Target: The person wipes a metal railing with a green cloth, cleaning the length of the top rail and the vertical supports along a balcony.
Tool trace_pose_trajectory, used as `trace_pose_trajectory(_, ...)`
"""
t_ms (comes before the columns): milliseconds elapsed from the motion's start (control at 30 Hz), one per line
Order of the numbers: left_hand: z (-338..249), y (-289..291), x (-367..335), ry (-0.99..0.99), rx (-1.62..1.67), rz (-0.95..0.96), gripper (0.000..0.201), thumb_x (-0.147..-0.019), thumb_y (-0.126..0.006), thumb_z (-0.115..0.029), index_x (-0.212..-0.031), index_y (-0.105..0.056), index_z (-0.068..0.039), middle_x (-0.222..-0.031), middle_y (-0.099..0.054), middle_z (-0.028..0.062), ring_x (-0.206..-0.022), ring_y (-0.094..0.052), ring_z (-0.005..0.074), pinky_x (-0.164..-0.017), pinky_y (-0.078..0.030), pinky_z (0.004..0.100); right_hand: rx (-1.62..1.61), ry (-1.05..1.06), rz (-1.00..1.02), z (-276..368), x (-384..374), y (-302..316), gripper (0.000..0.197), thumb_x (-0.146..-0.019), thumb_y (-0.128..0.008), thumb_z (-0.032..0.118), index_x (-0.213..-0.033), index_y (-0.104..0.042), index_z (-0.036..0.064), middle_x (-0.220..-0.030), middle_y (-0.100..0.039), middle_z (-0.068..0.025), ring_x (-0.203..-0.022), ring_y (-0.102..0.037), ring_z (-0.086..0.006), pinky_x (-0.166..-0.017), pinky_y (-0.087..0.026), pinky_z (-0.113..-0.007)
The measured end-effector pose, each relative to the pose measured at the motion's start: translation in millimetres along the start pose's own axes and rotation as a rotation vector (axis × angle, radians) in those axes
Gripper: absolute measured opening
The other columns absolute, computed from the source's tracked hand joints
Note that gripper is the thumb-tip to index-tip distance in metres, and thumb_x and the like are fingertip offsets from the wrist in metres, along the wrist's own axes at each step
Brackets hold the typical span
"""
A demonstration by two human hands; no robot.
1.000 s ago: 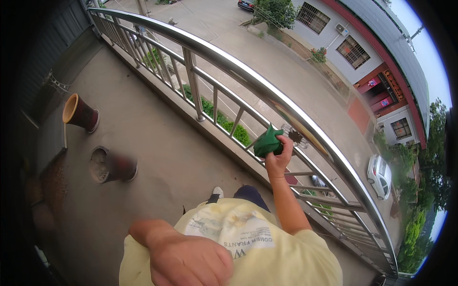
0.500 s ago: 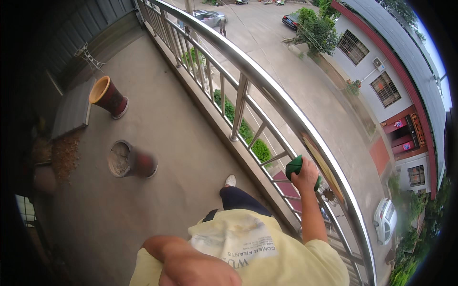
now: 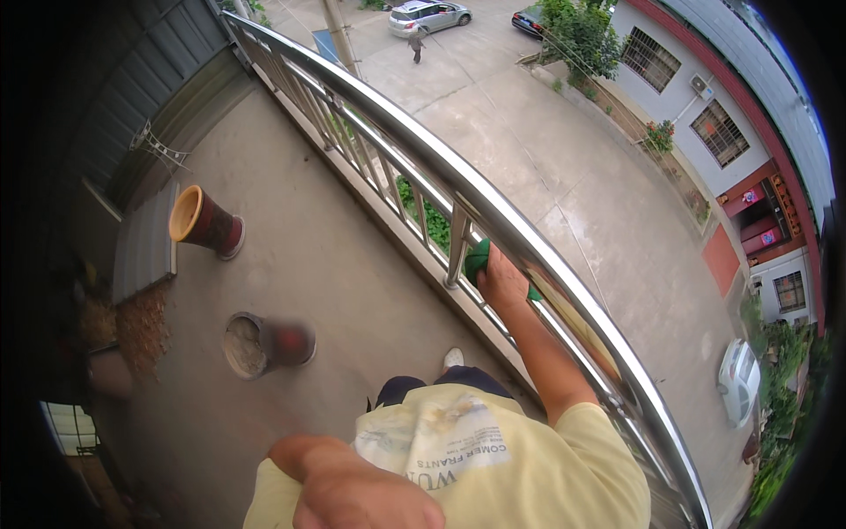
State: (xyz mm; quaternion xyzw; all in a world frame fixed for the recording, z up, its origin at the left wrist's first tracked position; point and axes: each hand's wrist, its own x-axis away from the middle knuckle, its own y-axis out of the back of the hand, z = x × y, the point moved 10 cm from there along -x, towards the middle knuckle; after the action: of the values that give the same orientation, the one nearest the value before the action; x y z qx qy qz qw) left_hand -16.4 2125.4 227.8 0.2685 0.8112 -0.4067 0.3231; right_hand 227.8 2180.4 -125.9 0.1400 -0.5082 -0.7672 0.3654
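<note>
My right hand (image 3: 504,280) is closed round a green cloth (image 3: 477,259). It presses the cloth to the lower horizontal bar of a shiny metal railing (image 3: 538,245), close beside a thick upright post (image 3: 458,245). Part of the cloth sticks out on either side of my fingers. My left hand (image 3: 366,495) is held in front of my shirt at the lower edge of the picture. Its fingers are cut off or hidden, so what it holds, if anything, does not show.
Two tall flared pots stand on the balcony floor: one with a yellow rim (image 3: 187,214), one with grey soil (image 3: 245,346). A grey slab (image 3: 145,238) and a brown heap (image 3: 145,331) lie beyond them. Outside the railing are a yard, cars (image 3: 430,18) and a walking person (image 3: 416,46).
My right hand has slid the green cloth forward and left along the railing, up to the upright post. My body has shifted too; the left hand stays at my chest.
</note>
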Motion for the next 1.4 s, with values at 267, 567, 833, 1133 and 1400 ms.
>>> trace_pose_trajectory(267, -29, 24, -4, 0.097, 0.075, 0.109, 0.023, -0.087, -0.062, -0.012, -0.109, -0.059, -0.007, -0.076, -0.062, 0.0087, -0.063, -0.061, 0.0224, -0.054, -0.042, 0.0310, -0.121, -0.011, -0.032, 22, -35, -4, 0.055, -0.075, -0.063, 0.020, -0.124, -0.042, 0.0103, -0.124, -0.050, -0.0188, -0.118, -0.046, -0.0365, -0.097, -0.040, -0.045)
trace_pose_trajectory(567, -62, 27, 13, 0.206, 0.003, 0.277, 0.023, -0.086, -0.065, -0.009, -0.108, -0.059, -0.009, -0.069, -0.058, 0.0052, -0.057, -0.057, 0.0162, -0.053, -0.040, 0.0276, 0.101, -0.071, -0.488, -49, 74, 41, 0.049, -0.063, -0.071, 0.022, -0.109, -0.058, 0.0113, -0.100, -0.063, -0.0133, -0.095, -0.060, -0.0321, -0.084, -0.046, -0.043)
trace_pose_trajectory(833, -88, 29, 29, 0.182, -0.032, 0.305, 0.022, -0.086, -0.065, -0.012, -0.108, -0.059, -0.010, -0.070, -0.059, 0.0048, -0.059, -0.058, 0.0163, -0.055, -0.041, 0.0275, 0.419, -0.363, -0.542, -153, 190, 57, 0.041, -0.064, -0.065, 0.006, -0.104, -0.059, 0.0141, -0.096, -0.062, -0.0098, -0.094, -0.057, -0.0310, -0.081, -0.042, -0.042)
trace_pose_trajectory(1133, -99, 31, 40, 0.161, -0.111, 0.284, 0.022, -0.086, -0.066, -0.015, -0.106, -0.059, -0.011, -0.073, -0.059, 0.0058, -0.062, -0.059, 0.0174, -0.059, -0.042, 0.0293, 0.465, -0.544, -0.458, -184, 217, 59, 0.042, -0.061, -0.066, 0.008, -0.102, -0.056, 0.0084, -0.097, -0.060, -0.0130, -0.099, -0.055, -0.0337, -0.086, -0.041, -0.043)
trace_pose_trajectory(1400, -92, 29, 38, 0.118, -0.106, 0.248, 0.025, -0.084, -0.070, -0.018, -0.107, -0.059, -0.015, -0.073, -0.059, 0.0057, -0.061, -0.059, 0.0180, -0.056, -0.042, 0.0287, 0.130, -0.029, -0.416, -74, 93, 38, 0.052, -0.063, -0.069, 0.017, -0.111, -0.053, 0.0081, -0.101, -0.060, -0.0167, -0.097, -0.056, -0.0370, -0.081, -0.046, -0.045)
